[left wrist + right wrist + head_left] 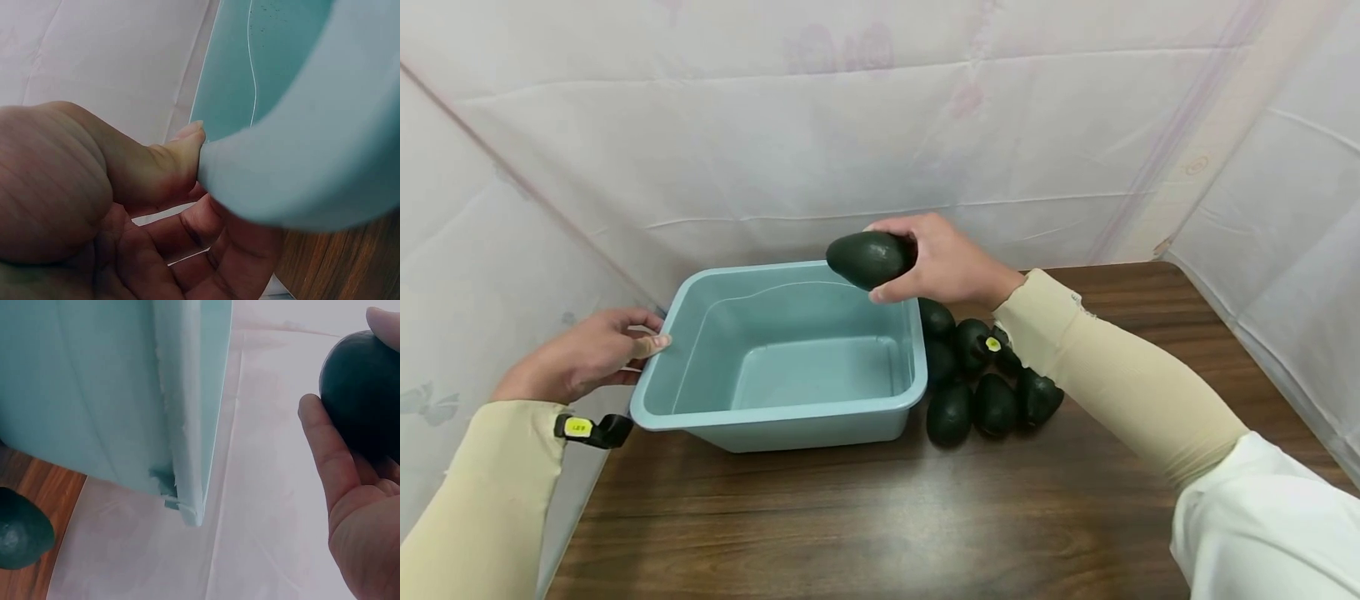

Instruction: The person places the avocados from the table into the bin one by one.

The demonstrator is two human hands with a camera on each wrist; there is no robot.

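Avocado (868, 258) held in right hand (943, 262), fingers curled round it, above far right rim of pale blue plastic tub (790, 412). Left hand (583, 354) pinches tub's left rim, thumb on top. Remaining avocados (988, 379) clustered just beside tub on wooden table (850, 517). Risk: fruit released over rim could glance off outside.

The work surface is a dark brown wood-grain table (865, 517) with a rounded far right corner. White sheeting (850, 125) with horizontal fold creases encloses the table on three sides: behind the far edge, along the left edge and along the right edge. A faint pink pattern shows through the sheeting at the top and along the right-hand seam. Lighting is even and diffuse, with a soft sheen on the table near its front edge.
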